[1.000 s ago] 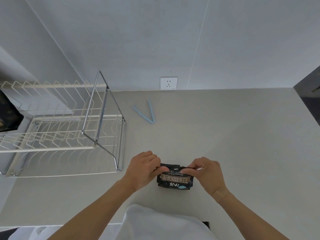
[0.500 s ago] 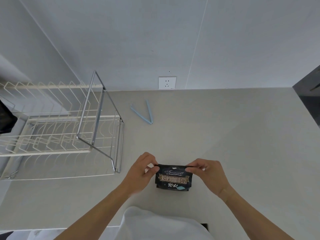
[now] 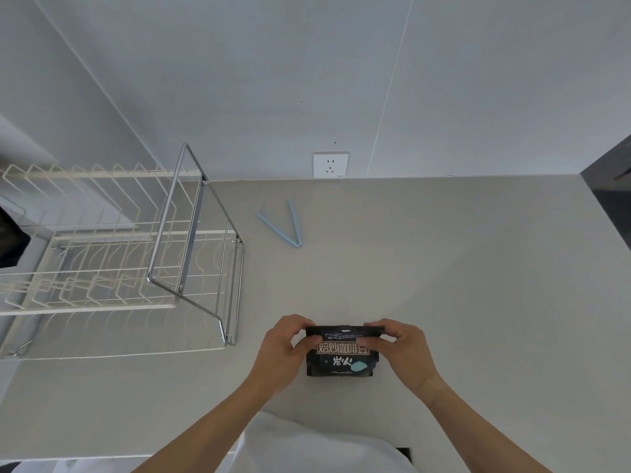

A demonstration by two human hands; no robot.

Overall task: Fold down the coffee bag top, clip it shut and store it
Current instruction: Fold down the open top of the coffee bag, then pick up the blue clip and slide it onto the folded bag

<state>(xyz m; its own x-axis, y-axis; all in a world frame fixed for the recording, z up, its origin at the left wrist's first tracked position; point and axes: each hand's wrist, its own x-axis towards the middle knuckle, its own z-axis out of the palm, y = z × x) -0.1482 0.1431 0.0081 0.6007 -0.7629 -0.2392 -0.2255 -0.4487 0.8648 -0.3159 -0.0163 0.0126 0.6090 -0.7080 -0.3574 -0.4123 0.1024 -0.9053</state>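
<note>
A small black coffee bag (image 3: 342, 360) with gold lettering and a blue mark stands on the pale counter (image 3: 461, 285) near its front edge. My left hand (image 3: 283, 349) pinches the bag's top left corner and my right hand (image 3: 401, 349) pinches its top right corner, thumbs on the front face. The top edge runs straight between my hands. A light blue bag clip (image 3: 285, 224) lies open in a V on the counter, well behind the bag and apart from both hands.
A white wire dish rack with a chrome frame (image 3: 143, 254) stands on the counter to the left. A wall socket (image 3: 330, 164) sits on the wall behind the clip. A dark surface borders the counter at the far right (image 3: 611, 206).
My hands have moved apart from the bag's middle to its top corners. The top edge is stretched out flat and more of the bag's front shows.
</note>
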